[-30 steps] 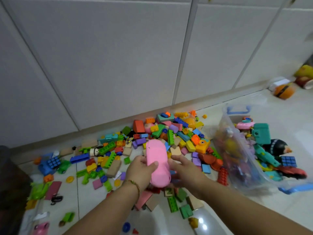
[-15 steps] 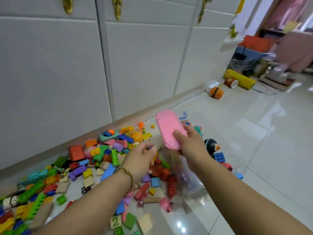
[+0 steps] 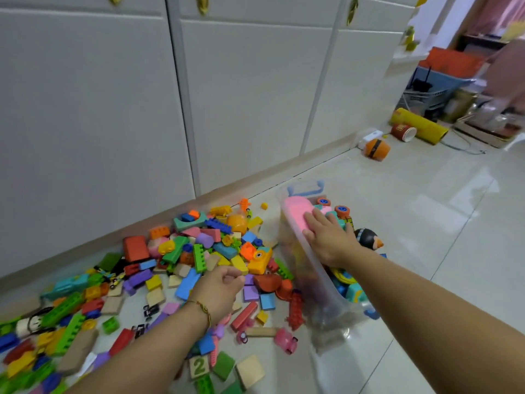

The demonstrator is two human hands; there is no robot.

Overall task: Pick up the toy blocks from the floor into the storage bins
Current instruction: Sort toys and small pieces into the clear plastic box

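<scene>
— Where's the pink block [image 3: 294, 211]?
— At the rim of the clear bin [image 3: 324, 294], with the right hand [image 3: 329, 240] pressing it in, fingers flat. The left hand [image 3: 218, 291] is curled over the block pile [image 3: 199, 251], grip unclear. Next it probably lets go and grabs more.

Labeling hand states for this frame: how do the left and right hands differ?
Left hand has curled fingers with nothing visible in them; right hand lays straighter fingers across the pink toy.
Left hand is over the block pile; right hand is at the clear bin.
Left wrist wears a bracelet; right wrist is bare.
Both show their backs to the camera.
</scene>
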